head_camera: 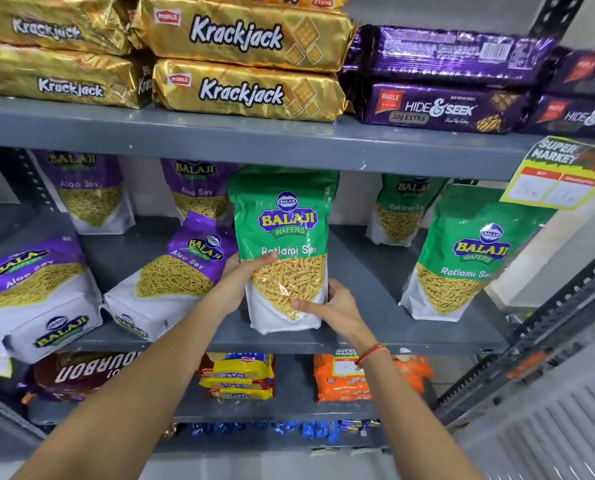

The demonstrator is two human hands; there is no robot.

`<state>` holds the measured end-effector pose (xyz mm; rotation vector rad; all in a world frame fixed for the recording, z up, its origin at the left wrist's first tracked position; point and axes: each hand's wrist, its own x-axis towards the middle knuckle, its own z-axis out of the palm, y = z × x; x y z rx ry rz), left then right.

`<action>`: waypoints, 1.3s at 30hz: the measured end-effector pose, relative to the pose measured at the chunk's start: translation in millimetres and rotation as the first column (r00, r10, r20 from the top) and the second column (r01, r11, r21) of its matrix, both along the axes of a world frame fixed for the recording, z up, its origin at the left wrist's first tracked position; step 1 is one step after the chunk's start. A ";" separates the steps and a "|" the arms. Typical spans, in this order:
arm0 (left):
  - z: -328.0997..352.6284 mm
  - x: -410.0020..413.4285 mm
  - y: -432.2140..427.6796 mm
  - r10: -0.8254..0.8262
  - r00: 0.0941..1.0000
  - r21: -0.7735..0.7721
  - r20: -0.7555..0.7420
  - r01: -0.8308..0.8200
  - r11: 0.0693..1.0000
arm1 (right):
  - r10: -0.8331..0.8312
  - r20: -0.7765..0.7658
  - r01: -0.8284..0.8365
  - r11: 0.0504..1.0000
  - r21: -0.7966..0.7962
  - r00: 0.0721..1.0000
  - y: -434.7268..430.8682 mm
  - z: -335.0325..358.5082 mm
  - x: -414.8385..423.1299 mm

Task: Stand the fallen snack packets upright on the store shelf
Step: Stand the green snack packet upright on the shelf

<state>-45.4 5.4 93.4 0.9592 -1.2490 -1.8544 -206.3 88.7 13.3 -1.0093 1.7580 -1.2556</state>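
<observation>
A green Balaji Ratlami Sev packet (282, 230) stands upright at the front middle of the grey middle shelf (375, 292). My left hand (244, 275) grips its left side and my right hand (330, 306) holds its lower right corner. To its left a purple Aloo Sev packet (171, 275) leans back, tilted, and another purple packet (36, 292) lies tilted at the far left. Two purple packets (91, 195) stand upright at the back. A green packet (458, 261) stands at the right and another green one (400, 209) behind it.
Gold Krackjack packs (247, 36) and purple Hide & Seek packs (438, 105) are stacked on the shelf above. A yellow price tag (559, 174) hangs from that shelf's edge at right. Biscuit packs (240, 375) fill the shelf below. A metal upright (531, 337) stands at right.
</observation>
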 end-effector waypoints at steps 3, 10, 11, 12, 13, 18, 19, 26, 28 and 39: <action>-5.4 -0.5 -7.7 0.044 0.999 0.012 -0.004 -0.044 0.999 | 0.000 -0.009 0.000 1.000 -0.004 1.000 -1.6 0.8 0.0; -7.1 -3.8 -12.3 0.001 1.000 -0.010 -0.017 -0.001 1.000 | 0.004 -0.005 -0.004 1.000 -0.024 1.000 -1.2 2.2 -2.7; -12.0 -4.3 -18.7 -0.005 1.000 -0.030 -0.007 0.005 1.000 | -0.002 -0.013 0.002 1.000 -0.027 1.000 -1.1 3.5 -4.7; -14.4 -5.5 -22.4 -0.023 1.000 -0.063 0.012 0.024 0.998 | -0.010 -0.025 0.009 0.999 -0.031 1.000 -0.9 5.0 -7.9; -14.3 -7.9 -24.2 -0.037 0.998 -0.108 0.043 0.042 0.993 | -0.020 -0.036 0.018 0.999 -0.039 0.999 -0.7 6.6 -12.1; 1.8 -34.6 -22.3 -0.072 0.995 -0.305 0.073 0.091 0.948 | -0.074 -0.074 0.068 0.994 -0.084 0.995 4.3 13.8 -44.3; 3.6 -40.1 -22.1 -0.074 0.994 -0.329 0.079 0.096 0.939 | -0.085 -0.078 0.078 0.993 -0.091 0.993 5.3 13.5 -51.5; 2.3 -64.9 -27.3 -0.031 0.999 -0.336 -0.005 0.028 0.942 | -0.123 -0.137 0.115 0.992 -0.059 0.983 6.5 -1.6 -77.7; 5.1 -70.4 -29.7 -0.031 0.999 -0.345 -0.017 0.024 0.938 | -0.138 -0.140 0.132 0.990 -0.050 0.980 7.2 -8.4 -80.0; 27.3 -86.6 -35.8 -0.073 0.989 -0.349 -0.126 0.024 0.937 | -0.119 -0.154 0.116 0.993 -0.027 0.981 7.8 -18.8 -86.0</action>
